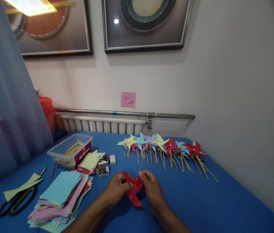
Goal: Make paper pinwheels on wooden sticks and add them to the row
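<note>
Between my hands, above the blue tabletop, is a red paper pinwheel (133,193) with its blades partly folded. My left hand (119,187) pinches it from the left, the thumb lying near its centre. On the other side my right hand (151,186) has thumb and fingertips closed at the upper right edge of the same paper. Just beyond my left hand stand small open boxes (103,171) of metal pins, beside a closed white box (112,160). No stick shows on the pinwheel in my hands.
Finished pinwheels (160,142) on sticks lie in a row at the back right. To the left are a stack of coloured paper (60,189), black-handled scissors (24,199) under a yellow scrap, and a plastic tub (70,152) of sticks. A wall and pipe (127,113) border the back.
</note>
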A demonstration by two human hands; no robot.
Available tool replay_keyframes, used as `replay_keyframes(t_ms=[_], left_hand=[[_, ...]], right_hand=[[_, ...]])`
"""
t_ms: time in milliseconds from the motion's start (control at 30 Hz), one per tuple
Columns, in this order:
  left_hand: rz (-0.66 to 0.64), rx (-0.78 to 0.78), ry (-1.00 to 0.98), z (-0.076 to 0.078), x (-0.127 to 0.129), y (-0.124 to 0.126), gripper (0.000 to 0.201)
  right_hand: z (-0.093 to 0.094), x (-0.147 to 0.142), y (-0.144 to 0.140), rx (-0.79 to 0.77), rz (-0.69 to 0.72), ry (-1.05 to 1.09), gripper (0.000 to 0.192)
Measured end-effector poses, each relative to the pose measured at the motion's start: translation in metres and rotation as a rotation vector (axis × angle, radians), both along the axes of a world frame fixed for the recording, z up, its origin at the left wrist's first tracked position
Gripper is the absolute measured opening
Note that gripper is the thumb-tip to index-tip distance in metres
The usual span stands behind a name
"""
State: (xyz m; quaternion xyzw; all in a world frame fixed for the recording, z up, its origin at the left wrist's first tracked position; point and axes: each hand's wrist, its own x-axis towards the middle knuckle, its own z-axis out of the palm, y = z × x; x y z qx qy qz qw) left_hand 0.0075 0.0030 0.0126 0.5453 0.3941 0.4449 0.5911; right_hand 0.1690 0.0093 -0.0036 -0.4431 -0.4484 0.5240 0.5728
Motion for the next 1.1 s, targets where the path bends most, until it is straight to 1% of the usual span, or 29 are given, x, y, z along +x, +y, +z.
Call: replay_keyframes(t_ms=[67, 133, 167, 233, 333, 400, 500, 600, 767, 867, 1000, 1100], left_hand=[[0.001, -0.001, -0.001, -0.002, 0.0, 0.0, 0.016], [0.022, 0.0, -0.028, -0.004, 0.0, 0.003, 0.017], [0.052, -0.003, -0.051, -0.006, -0.001, 0.005, 0.019], [0.154, -0.014, -0.087, -0.008, -0.003, 0.009, 0.023], [0.302, -0.042, -0.084, -0.011, -0.007, 0.017, 0.032], [0.336, -0.052, -0.069, -0.012, -0.009, 0.019, 0.034], [0.318, -0.035, -0.057, -0.012, -0.009, 0.018, 0.031], [0.298, -0.029, -0.039, -0.012, -0.007, 0.016, 0.03], [0.294, -0.012, -0.019, -0.013, -0.005, 0.015, 0.03], [0.256, -0.016, -0.023, -0.014, -0.004, 0.015, 0.029], [0.267, -0.025, -0.06, -0.014, -0.004, 0.014, 0.032], [0.243, -0.032, -0.078, -0.012, -0.004, 0.014, 0.034]], right_hand=[[0.001, 0.0, -0.001, -0.016, -0.006, 0.022, 0.061], [0.002, -0.001, -0.002, -0.037, 0.019, 0.068, 0.063], [0.001, -0.002, -0.002, -0.047, 0.045, 0.091, 0.063], [-0.003, -0.006, -0.001, -0.062, 0.109, 0.113, 0.064], [-0.015, -0.013, 0.001, -0.073, 0.176, 0.071, 0.073], [-0.024, -0.018, 0.001, -0.078, 0.215, 0.029, 0.073], [-0.029, -0.019, -0.002, -0.022, 0.252, -0.03, 0.062], [-0.025, -0.017, -0.007, -0.004, 0.276, -0.049, 0.056], [-0.016, -0.016, -0.012, -0.006, 0.265, -0.052, 0.059], [-0.015, -0.018, -0.012, -0.024, 0.253, -0.054, 0.06], [-0.015, -0.02, -0.012, -0.033, 0.247, -0.05, 0.057], [-0.013, -0.021, -0.012, -0.039, 0.242, -0.054, 0.056]])
